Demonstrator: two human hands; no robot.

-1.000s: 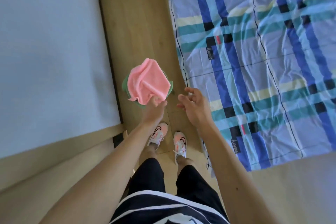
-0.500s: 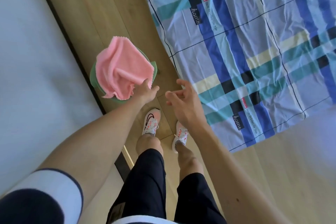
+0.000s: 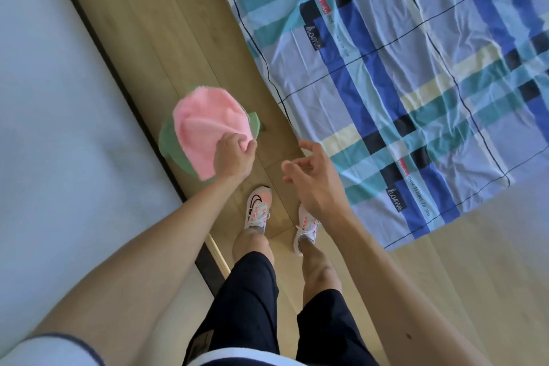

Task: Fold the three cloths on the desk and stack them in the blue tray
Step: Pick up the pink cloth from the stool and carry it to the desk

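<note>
A pink cloth [image 3: 205, 122] hangs bunched from my left hand [image 3: 233, 157], which grips its near edge. A green cloth [image 3: 169, 144] shows underneath it as a rim on the left and upper right, held together with it. My right hand [image 3: 315, 180] hovers empty to the right, fingers spread and curled, not touching either cloth. Both hands are above the wooden floor. No blue tray and no third cloth are in view.
A white desk surface [image 3: 59, 98] fills the left, with a dark edge along the floor strip [image 3: 166, 24]. A blue-and-teal plaid sheet [image 3: 416, 83] covers the bed at right. My legs and white sneakers [image 3: 258, 208] stand below the hands.
The view has swung so the bed sits further up and right. My left hand's grip has closed more tightly on the pink cloth, bunching it; my right hand has drifted away to the right.
</note>
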